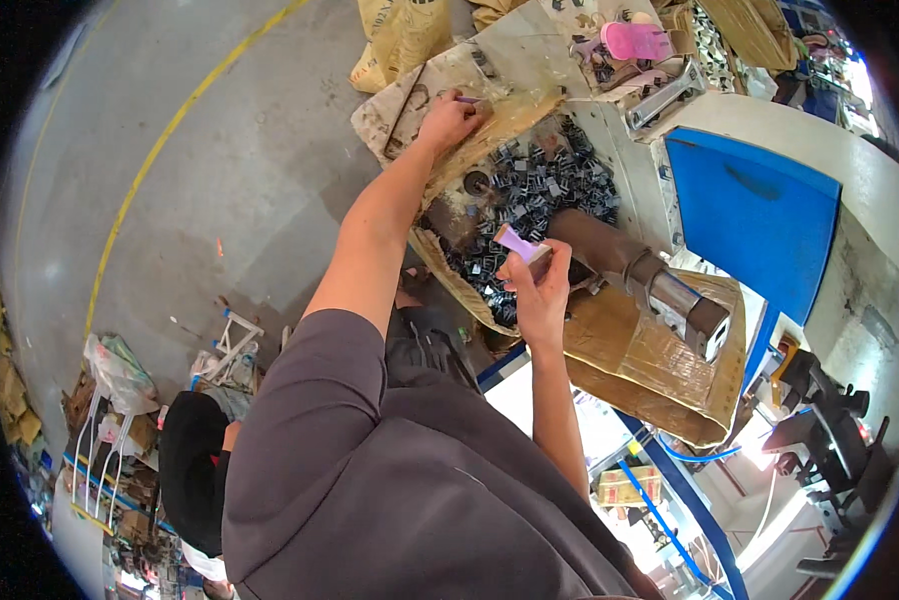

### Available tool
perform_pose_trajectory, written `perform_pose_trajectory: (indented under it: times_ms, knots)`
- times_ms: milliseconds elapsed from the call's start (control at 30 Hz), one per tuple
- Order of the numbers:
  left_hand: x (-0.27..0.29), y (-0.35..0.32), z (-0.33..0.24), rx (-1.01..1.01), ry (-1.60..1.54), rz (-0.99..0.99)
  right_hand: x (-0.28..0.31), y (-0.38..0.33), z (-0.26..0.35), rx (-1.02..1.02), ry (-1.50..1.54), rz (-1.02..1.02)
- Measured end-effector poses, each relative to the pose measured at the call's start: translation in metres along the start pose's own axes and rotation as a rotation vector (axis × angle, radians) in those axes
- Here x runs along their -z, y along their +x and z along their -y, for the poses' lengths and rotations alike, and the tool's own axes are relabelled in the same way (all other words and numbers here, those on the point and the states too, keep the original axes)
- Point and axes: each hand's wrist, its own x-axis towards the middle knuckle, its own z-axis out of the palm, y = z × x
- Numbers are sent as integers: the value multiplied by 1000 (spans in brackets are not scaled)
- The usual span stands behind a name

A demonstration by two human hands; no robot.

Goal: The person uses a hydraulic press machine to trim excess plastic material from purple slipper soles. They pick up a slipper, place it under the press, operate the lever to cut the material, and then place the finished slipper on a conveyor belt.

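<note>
Two hands are seen: the left hand, at upper centre, is closed on a small part at the cardboard; the right hand, mid-frame, is clamped on a small pale-purple piece above the heap of dark metal parts.

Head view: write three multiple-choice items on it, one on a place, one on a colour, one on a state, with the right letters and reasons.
1. Where does the left hand rest?
A. on the cardboard flap above the bin of small dark metal parts
B. on the floor
C. on the blue panel

2. What colour is the flat panel on the machine at right?
A. red
B. blue
C. green

3. What is the state of the right hand?
A. open and empty
B. flat on the table
C. closed around a small pale purple piece

Answers: 1 A, the fingers press the flap's edge. 2 B, its face is plain blue. 3 C, the piece sticks up from the fingers.
</note>
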Motion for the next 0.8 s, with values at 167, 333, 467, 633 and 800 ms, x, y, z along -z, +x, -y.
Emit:
perform_pose_trajectory:
  times_ms: [167, 333, 467, 633, 800]
  knots:
    - [-4, 4, 11, 33, 40, 204, 2, 36, 26, 92, -109, 36]
    - [-11, -6, 20, -36, 58, 132, -37, 137, 58, 343, -546, 78]
    - [7, -39, -4, -41, -178, 41, -68, 251, 14, 252, -888, 140]
    - [52, -109, -33, 242, -448, -226, -77, 324, -48, 90, -1288, 316]
    - [81, -203, -5, 471, -582, -453, -70, 360, -60, 153, -1519, 340]
